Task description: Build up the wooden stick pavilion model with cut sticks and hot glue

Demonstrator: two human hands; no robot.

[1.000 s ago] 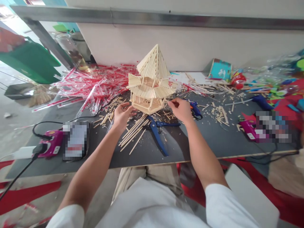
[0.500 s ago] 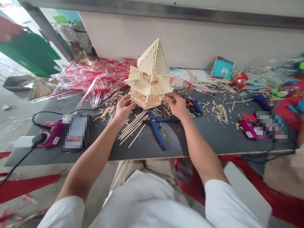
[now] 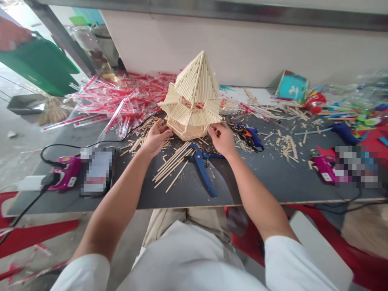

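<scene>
A pagoda model built of pale wooden sticks stands at the middle of the table, with a pointed roof, a flared lower tier and a many-sided base. My left hand holds the left side of the base, its fingertips partly behind it. On the opposite side, my right hand grips the base's right edge between thumb and fingers, below the lower eave. Just in front of the model lie blue-handled cutters and several loose thin sticks. Whether the base rests fully on the table I cannot tell.
Red-and-clear plastic wrappers pile up at the back left. A phone and a purple power strip lie left. Right of the model are a blue glue gun and stick scraps. A teal box stands at the back.
The model's roof now sits lower over the lower tier, so the gap between them looks narrower. My right hand has shifted slightly left and down along the base. The view has moved a little.
</scene>
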